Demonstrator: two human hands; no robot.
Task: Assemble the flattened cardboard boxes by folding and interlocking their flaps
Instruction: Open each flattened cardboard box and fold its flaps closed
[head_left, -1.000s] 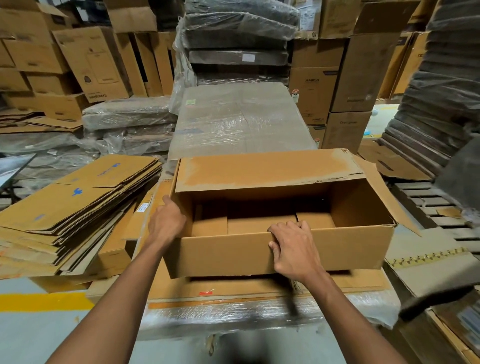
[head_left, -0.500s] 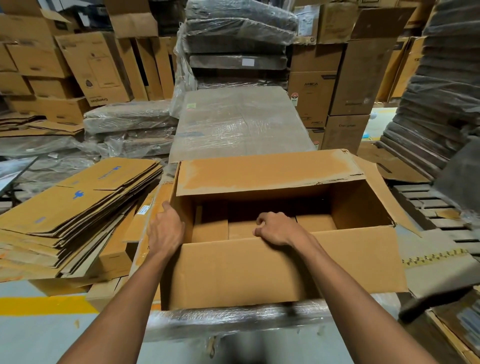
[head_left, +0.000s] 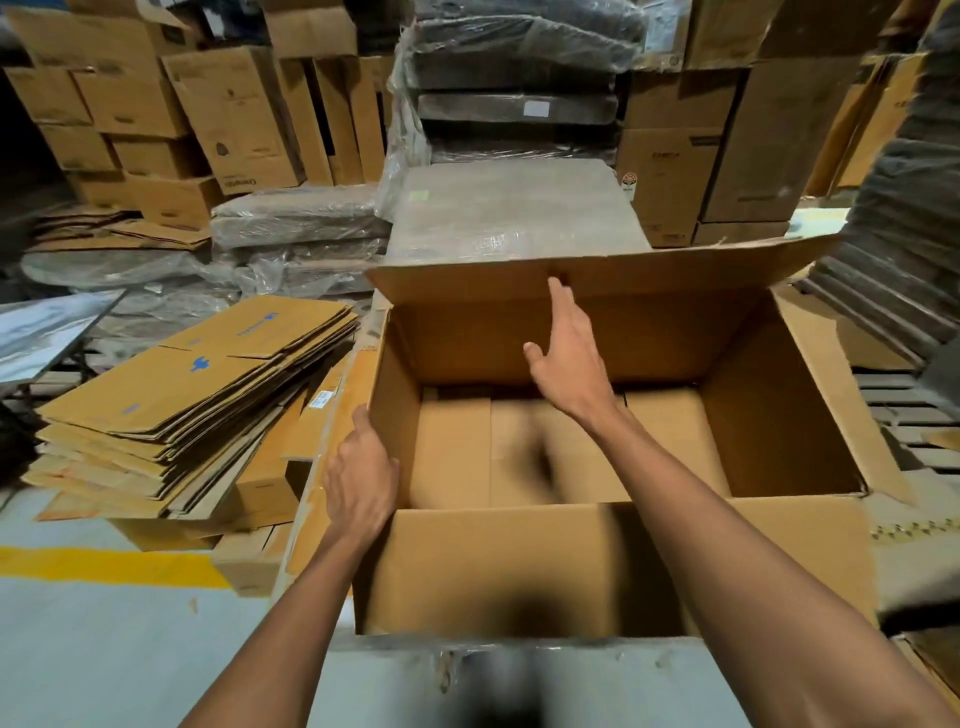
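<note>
A large brown cardboard box (head_left: 779, 561) stands open-topped in front of me on a plastic-wrapped pallet stack. Its bottom flaps lie folded flat inside. The far top flap (head_left: 675, 270) stands up and leans outward, and the right flap (head_left: 831, 374) splays out to the side. My left hand (head_left: 361, 478) rests on the box's left wall near the front corner, fingers lying along the edge. My right hand (head_left: 569, 353) reaches over the box with straight fingers, its fingertips touching the far flap.
A pile of flattened boxes (head_left: 192, 395) lies to the left. Wrapped bundles (head_left: 509, 208) sit behind the box, and assembled cartons (head_left: 234, 114) are stacked at the back. A dark stack (head_left: 904, 218) rises on the right. A yellow floor line (head_left: 104, 566) runs at lower left.
The box has come closer and sits taller in view. My right hand left the near wall and stretched across to the far flap, which now stands higher. My left hand stayed on the left wall.
</note>
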